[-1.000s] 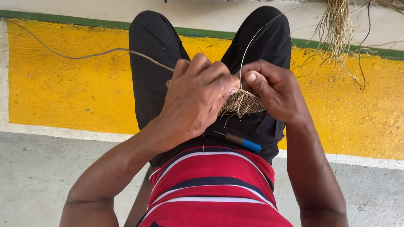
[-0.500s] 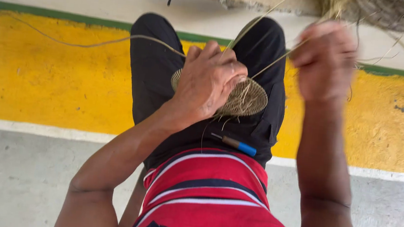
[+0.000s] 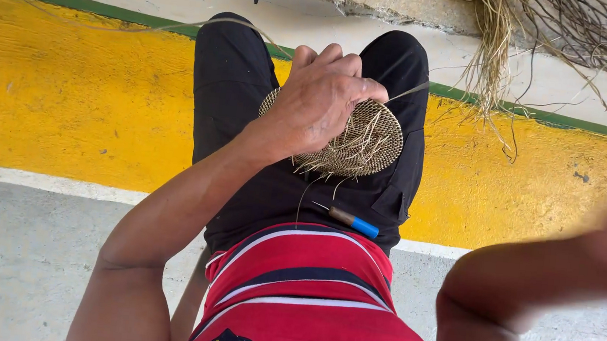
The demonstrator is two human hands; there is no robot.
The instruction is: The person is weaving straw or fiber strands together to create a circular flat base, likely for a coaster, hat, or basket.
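My left hand (image 3: 321, 102) grips a round, flat disc of woven straw (image 3: 373, 144) and holds it against my lap, on black trousers (image 3: 232, 104). Loose fibre ends stick out from the disc's lower edge. A thin strand (image 3: 409, 92) runs from the disc up and to the right. My right forearm (image 3: 530, 278) is blurred and reaches out past the right edge, so that hand is out of frame. A small awl with a blue handle (image 3: 353, 221) lies on my lap just below the disc.
A bundle of dry straw fibres (image 3: 492, 55) hangs at the top right, with dark tangled strands (image 3: 598, 43) beside it. A long strand (image 3: 110, 24) trails left over the yellow painted band (image 3: 80, 97). Grey concrete floor (image 3: 13, 261) lies below.
My right hand pulled away from the disc, up and then out to the right until it left the frame. The left hand kept hold of the disc, which now shows more fully.
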